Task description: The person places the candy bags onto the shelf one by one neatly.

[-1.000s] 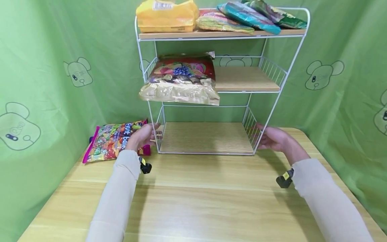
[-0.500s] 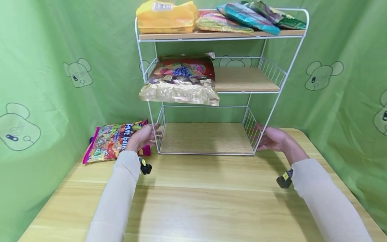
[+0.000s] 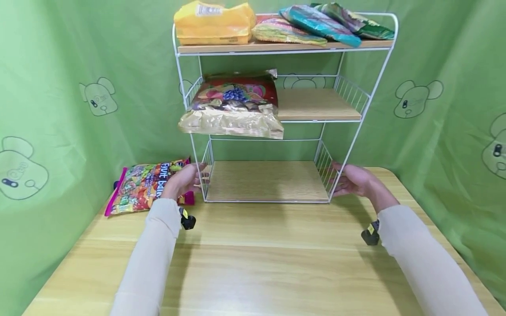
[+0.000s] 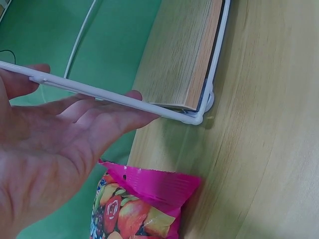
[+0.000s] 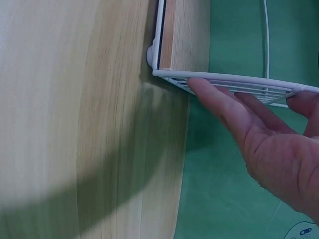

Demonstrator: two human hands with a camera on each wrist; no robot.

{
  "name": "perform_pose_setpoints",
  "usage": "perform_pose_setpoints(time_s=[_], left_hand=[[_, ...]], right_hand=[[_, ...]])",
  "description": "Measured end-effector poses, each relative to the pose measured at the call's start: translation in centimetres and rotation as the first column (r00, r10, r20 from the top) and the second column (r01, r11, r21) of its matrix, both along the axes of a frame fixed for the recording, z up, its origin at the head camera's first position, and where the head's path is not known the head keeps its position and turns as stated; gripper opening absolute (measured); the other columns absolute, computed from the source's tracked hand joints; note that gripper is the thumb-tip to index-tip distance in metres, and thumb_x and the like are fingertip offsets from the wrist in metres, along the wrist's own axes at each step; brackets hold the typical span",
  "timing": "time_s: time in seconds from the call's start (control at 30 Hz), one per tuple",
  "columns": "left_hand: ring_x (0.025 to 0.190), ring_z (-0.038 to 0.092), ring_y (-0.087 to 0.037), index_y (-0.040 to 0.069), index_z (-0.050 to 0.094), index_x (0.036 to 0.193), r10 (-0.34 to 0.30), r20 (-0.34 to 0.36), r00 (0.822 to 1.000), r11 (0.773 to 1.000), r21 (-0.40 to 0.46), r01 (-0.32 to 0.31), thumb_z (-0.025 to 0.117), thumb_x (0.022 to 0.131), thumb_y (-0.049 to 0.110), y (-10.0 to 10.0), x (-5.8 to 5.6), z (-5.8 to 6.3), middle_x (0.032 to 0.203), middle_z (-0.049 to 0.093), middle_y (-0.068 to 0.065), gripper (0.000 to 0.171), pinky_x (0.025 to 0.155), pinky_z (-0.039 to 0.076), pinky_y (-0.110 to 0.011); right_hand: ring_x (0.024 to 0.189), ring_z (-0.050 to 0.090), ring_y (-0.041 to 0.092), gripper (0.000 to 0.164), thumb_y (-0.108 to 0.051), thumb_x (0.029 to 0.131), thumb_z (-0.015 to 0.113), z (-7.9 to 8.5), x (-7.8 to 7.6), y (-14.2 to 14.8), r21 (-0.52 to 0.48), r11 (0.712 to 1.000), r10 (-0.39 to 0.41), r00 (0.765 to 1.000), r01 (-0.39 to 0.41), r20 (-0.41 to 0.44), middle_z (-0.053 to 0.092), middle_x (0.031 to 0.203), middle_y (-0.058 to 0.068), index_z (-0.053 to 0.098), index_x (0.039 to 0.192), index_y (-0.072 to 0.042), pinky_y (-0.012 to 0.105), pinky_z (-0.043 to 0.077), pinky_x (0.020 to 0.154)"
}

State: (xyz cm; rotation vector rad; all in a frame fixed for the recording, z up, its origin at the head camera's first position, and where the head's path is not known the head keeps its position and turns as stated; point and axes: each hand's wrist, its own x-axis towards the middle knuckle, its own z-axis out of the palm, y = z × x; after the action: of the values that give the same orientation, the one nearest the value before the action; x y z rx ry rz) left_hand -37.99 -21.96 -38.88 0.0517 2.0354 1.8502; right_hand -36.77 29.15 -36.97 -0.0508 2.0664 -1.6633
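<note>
A white wire rack (image 3: 266, 202) with three wooden shelves stands on the table. My left hand (image 3: 185, 179) is at the rack's lower left side, its fingers extended against the wire frame (image 4: 114, 97) in the left wrist view. On the opposite side, my right hand (image 3: 356, 180) touches the lower right wire side panel (image 5: 239, 83) with fingers fairly straight. A colourful candy bag (image 3: 136, 188) with pink edges lies on the table beside my left hand, which partly covers it. On the middle shelf, a red and gold candy bag (image 3: 233, 109) overhangs the front edge.
The top shelf carries a yellow package (image 3: 213, 26), a multicoloured bag (image 3: 286, 31), a blue bag (image 3: 318, 23) and a dark green bag (image 3: 357, 22). The bottom shelf (image 3: 265, 180) is bare wood. Green curtains (image 3: 39, 109) enclose the wooden table (image 3: 261, 263).
The head view has shifted slightly, so the whole scene sits a little further left. Both hands keep their places at the rack's sides, and the bags have not visibly moved.
</note>
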Motion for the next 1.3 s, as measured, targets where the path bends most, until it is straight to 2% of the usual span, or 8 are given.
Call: perform_pose_setpoints(time_s=[0.13, 0.33, 0.43, 0.6, 0.83, 1.0, 1.17, 1.3], left_hand=[[0.136, 0.04, -0.05, 0.002, 0.02, 0.16, 0.003, -0.008, 1.0, 1.0, 0.002, -0.003, 0.031, 0.11, 0.028, -0.07, 0.02, 0.02, 0.152, 0.029, -0.031, 0.057, 0.115, 0.039, -0.06], [0.138, 0.038, -0.051, 0.002, 0.02, 0.159, 0.007, 0.001, 1.0, 1.0, 0.022, -0.007, 0.032, 0.11, 0.027, -0.08, 0.2, 0.1, 0.152, 0.028, -0.032, 0.057, 0.116, 0.037, -0.061], [0.139, 0.038, -0.051, 0.002, 0.019, 0.16, 0.004, 0.003, 1.0, 1.0, 0.016, -0.004, 0.032, 0.11, 0.026, -0.08, 0.3, 0.14, 0.155, 0.027, -0.033, 0.057, 0.116, 0.037, -0.061], [0.141, 0.038, -0.051, 0.001, 0.019, 0.16, -0.001, 0.012, 1.0, 1.0, 0.003, 0.001, 0.034, 0.109, 0.028, 0.03, 0.17, 0.04, 0.155, 0.029, -0.033, 0.059, 0.117, 0.035, -0.061], [0.14, 0.04, -0.05, 0.001, 0.02, 0.159, 0.015, 0.007, 1.0, 1.0, 0.001, -0.015, 0.034, 0.109, 0.028, -0.02, 0.01, 0.17, 0.154, 0.031, -0.033, 0.058, 0.117, 0.036, -0.06], [0.139, 0.039, -0.05, 0.001, 0.023, 0.158, 0.012, 0.003, 1.0, 1.0, 0.008, -0.012, 0.033, 0.11, 0.027, -0.02, 0.16, 0.27, 0.154, 0.03, -0.033, 0.055, 0.117, 0.037, -0.061], [0.138, 0.04, -0.05, 0.001, 0.024, 0.157, 0.007, -0.001, 1.0, 1.0, 0.0, -0.007, 0.033, 0.11, 0.028, 0.02, 0.11, 0.18, 0.152, 0.031, -0.032, 0.055, 0.115, 0.038, -0.06], [0.14, 0.038, -0.05, 0.0, 0.022, 0.158, 0.001, 0.004, 1.0, 1.0, 0.01, -0.001, 0.032, 0.11, 0.027, -0.02, 0.06, 0.13, 0.155, 0.028, -0.033, 0.056, 0.116, 0.037, -0.061]], right_hand=[[0.133, 0.041, 0.062, 0.073, -0.044, 0.11, 0.03, 0.21, -0.15, -0.16, 0.02, 1.0, -0.014, 1.0, 0.014, -0.014, 0.019, 0.153, 0.047, 0.008, 0.158, 0.006, 0.058, 0.048, 0.106], [0.114, 0.062, 0.053, 0.06, -0.035, 0.111, 0.033, 0.3, -0.32, -0.38, 0.034, 0.998, -0.049, 0.998, 0.051, -0.046, 0.043, 0.138, 0.046, 0.026, 0.147, 0.012, 0.061, 0.053, 0.099], [0.126, 0.051, 0.06, 0.055, -0.036, 0.11, 0.034, 0.19, -0.43, -0.37, -0.013, 0.998, -0.059, 0.998, 0.059, -0.011, 0.033, 0.146, 0.047, 0.03, 0.145, 0.007, 0.062, 0.05, 0.102], [0.142, 0.023, 0.064, 0.065, -0.039, 0.111, 0.029, -0.11, -0.56, 0.01, -0.068, 0.996, -0.048, 0.998, 0.051, 0.036, 0.011, 0.157, 0.045, 0.017, 0.154, 0.008, 0.064, 0.046, 0.106], [0.135, 0.038, 0.063, 0.06, -0.041, 0.11, 0.032, 0.13, -0.95, -0.09, -0.029, 0.999, -0.045, 0.999, 0.046, 0.021, 0.019, 0.152, 0.047, 0.029, 0.147, 0.006, 0.062, 0.049, 0.103], [0.132, 0.044, 0.06, 0.077, -0.051, 0.108, 0.03, 0.04, -1.02, -0.07, -0.002, 1.0, -0.027, 0.999, 0.027, 0.027, 0.02, 0.152, 0.048, 0.015, 0.154, 0.01, 0.06, 0.05, 0.103], [0.116, 0.062, 0.05, 0.081, -0.053, 0.107, 0.035, -0.08, -0.83, 0.07, 0.032, 0.999, -0.021, 1.0, 0.021, -0.001, 0.051, 0.132, 0.044, 0.015, 0.155, 0.01, 0.057, 0.054, 0.1], [0.104, 0.07, 0.041, 0.072, -0.048, 0.108, 0.039, -0.04, -0.78, -0.02, 0.022, 0.999, -0.04, 0.999, 0.04, -0.001, 0.07, 0.104, 0.02, 0.026, 0.149, 0.01, 0.056, 0.055, 0.097]])
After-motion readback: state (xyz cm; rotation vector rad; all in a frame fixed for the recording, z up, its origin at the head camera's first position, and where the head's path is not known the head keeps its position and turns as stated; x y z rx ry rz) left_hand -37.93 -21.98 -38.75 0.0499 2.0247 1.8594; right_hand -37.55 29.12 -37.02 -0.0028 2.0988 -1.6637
